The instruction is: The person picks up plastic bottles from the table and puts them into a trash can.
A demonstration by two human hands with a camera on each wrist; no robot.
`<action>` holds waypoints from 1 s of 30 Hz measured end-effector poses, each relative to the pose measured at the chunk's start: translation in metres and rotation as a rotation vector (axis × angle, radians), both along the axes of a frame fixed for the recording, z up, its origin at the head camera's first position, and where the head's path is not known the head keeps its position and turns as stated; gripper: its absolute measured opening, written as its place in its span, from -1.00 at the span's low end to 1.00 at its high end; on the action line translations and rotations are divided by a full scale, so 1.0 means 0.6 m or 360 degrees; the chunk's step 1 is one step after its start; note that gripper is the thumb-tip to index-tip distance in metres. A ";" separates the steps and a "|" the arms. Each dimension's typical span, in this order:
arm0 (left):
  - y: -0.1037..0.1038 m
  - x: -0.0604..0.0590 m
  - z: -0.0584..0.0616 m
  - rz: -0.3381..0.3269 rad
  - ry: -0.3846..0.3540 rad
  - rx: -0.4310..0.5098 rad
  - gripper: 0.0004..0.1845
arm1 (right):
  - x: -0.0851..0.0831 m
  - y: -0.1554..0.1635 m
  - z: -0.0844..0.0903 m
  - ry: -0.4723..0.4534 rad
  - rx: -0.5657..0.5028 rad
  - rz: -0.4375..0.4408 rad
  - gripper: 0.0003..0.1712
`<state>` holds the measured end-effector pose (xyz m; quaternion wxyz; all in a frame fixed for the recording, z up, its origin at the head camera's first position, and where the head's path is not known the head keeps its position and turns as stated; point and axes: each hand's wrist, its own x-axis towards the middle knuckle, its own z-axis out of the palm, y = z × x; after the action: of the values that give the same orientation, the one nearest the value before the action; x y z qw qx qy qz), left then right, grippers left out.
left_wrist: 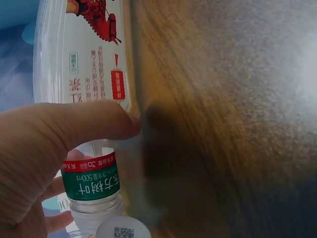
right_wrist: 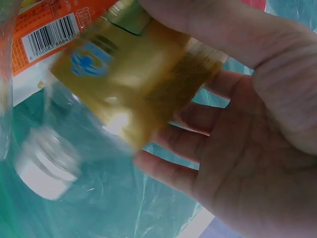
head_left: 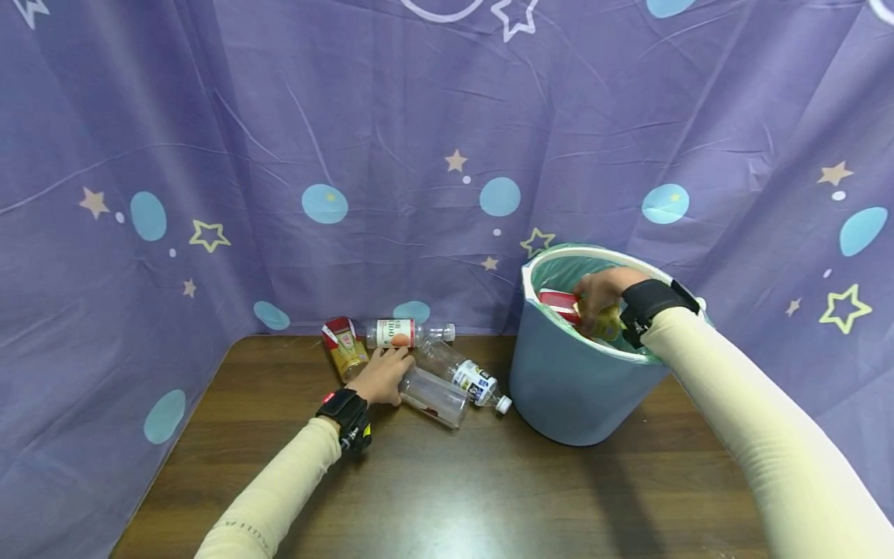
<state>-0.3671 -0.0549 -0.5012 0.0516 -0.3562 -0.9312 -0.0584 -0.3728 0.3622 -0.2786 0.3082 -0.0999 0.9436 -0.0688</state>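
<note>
Packet (head_left: 344, 345) in red and gold is lying on the table (head_left: 531, 489), well left of the bin (head_left: 583, 388). Nearer the bin, the left hand (head_left: 381, 378) is gripping a clear bottle (head_left: 436, 397), thumb and fingers curling round it. A white-labelled bottle (head_left: 393, 333) is also lying left of the bin; a blue-labelled bottle (head_left: 475, 382) is resting with its cap (head_left: 504, 404) just beside the bin. Within the bin's mouth, the right hand (head_left: 606, 291) is pinching a gold packet (right_wrist: 133, 74) between thumb and fingers.
</note>
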 end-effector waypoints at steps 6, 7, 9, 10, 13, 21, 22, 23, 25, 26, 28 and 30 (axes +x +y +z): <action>-0.001 0.013 0.000 0.0029 -0.0080 0.0006 -0.28 | -0.006 -0.002 -0.002 0.0033 0.0108 0.0000 -0.37; -0.001 0.014 0.001 0.0030 -0.0093 0.0014 -0.28 | -0.006 -0.002 -0.002 0.0031 0.0112 0.0008 -0.36; 0.000 0.018 0.002 0.0032 -0.0115 0.0008 -0.28 | -0.007 -0.002 -0.001 0.0027 0.0113 0.0007 -0.25; 0.000 0.020 0.002 0.0034 -0.0118 0.0002 -0.28 | -0.007 -0.001 0.000 0.0030 0.0117 0.0007 -0.18; 0.000 0.023 0.005 0.0040 -0.0130 -0.0009 -0.27 | -0.002 0.000 0.003 0.0058 0.0124 0.0027 -0.01; -0.005 0.027 0.001 -0.0032 -0.0099 0.0051 -0.33 | 0.009 0.004 0.014 0.0053 0.0165 0.0051 -0.07; -0.005 0.029 0.001 -0.0038 -0.0090 0.0056 -0.34 | 0.009 0.005 0.015 0.0046 0.0192 0.0060 -0.09; -0.005 0.031 0.002 -0.0037 -0.0089 0.0061 -0.34 | 0.010 0.007 0.016 0.0040 0.0207 0.0070 -0.12; -0.005 0.035 0.003 -0.0037 -0.0081 0.0058 -0.35 | 0.010 0.009 0.019 0.0014 0.0224 0.0072 -0.15; -0.005 0.036 0.004 -0.0040 -0.0067 0.0050 -0.35 | 0.011 0.010 0.020 0.0003 0.0229 0.0061 -0.15; -0.005 0.040 0.005 -0.0042 -0.0048 0.0024 -0.38 | 0.012 0.013 0.023 -0.0005 0.0223 0.0036 -0.14; -0.005 0.044 0.008 -0.0046 -0.0037 -0.0002 -0.41 | 0.014 0.015 0.025 -0.0019 0.0193 -0.0010 -0.11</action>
<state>-0.3408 -0.0578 -0.4964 0.0396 -0.3688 -0.9265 -0.0627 -0.3646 0.3712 -0.2635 0.3190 -0.0776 0.9445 -0.0130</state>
